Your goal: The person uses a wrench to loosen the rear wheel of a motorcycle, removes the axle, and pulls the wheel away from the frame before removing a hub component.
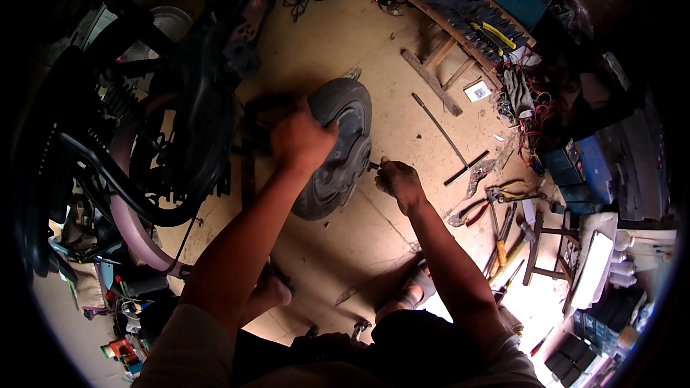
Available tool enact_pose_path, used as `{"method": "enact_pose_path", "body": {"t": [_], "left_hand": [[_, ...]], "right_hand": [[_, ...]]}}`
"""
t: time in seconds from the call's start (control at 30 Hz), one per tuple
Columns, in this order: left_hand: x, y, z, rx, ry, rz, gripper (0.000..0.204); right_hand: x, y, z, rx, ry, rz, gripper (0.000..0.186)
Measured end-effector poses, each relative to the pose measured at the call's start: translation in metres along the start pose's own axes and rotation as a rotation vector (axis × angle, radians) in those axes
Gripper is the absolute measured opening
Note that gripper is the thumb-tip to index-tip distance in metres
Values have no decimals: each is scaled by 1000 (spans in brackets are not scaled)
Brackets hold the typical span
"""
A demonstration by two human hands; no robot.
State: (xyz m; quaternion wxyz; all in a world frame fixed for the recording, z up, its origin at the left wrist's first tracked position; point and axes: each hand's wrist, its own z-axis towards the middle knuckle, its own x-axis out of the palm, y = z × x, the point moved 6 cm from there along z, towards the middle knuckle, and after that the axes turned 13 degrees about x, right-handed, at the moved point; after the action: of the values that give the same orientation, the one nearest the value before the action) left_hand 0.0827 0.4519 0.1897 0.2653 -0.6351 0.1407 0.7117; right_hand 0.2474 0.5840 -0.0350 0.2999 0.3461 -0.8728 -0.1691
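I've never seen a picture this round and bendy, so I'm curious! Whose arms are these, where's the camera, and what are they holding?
There's no robot here, just a person with bare hands. The camera sits on their head and looks down, and its very wide lens bends straight things near the edges. The arms at the bottom are the person's own.

The left hand grips a dark wheel. The right hand pinches a short dark piece near the wheel's middle.

On the floor to the right lie a long T-shaped tool and some pliers. On the left stands a big dark machine, mostly in shadow.
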Motion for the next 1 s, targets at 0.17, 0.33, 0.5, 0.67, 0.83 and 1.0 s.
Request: {"method": "enact_pose_path", "body": {"t": [0.17,0.33,0.5,0.67,0.83,1.0], "left_hand": [[-4,-10,3,6,-1,-5,63],[-8,-5,2,-94,104,-63,76],[-9,-16,5,-66,103,-74,76],[-6,-8,0,-67,74,-55,75],[-4,-13,-1,-23,24,1,64],[-3,-10,-7,-5,-18,2,64]], "right_hand": [[-79,-42,44,-335,-518,-888,28],[-81,-66,22,-479,-603,-1145,34],[-79,-47,40,-314,-379,-676,66],[11,14,6,25,175,-280,123],[49,29,4,78,359,-325,130],[59,32,-3,124,381,-276,121]]}}
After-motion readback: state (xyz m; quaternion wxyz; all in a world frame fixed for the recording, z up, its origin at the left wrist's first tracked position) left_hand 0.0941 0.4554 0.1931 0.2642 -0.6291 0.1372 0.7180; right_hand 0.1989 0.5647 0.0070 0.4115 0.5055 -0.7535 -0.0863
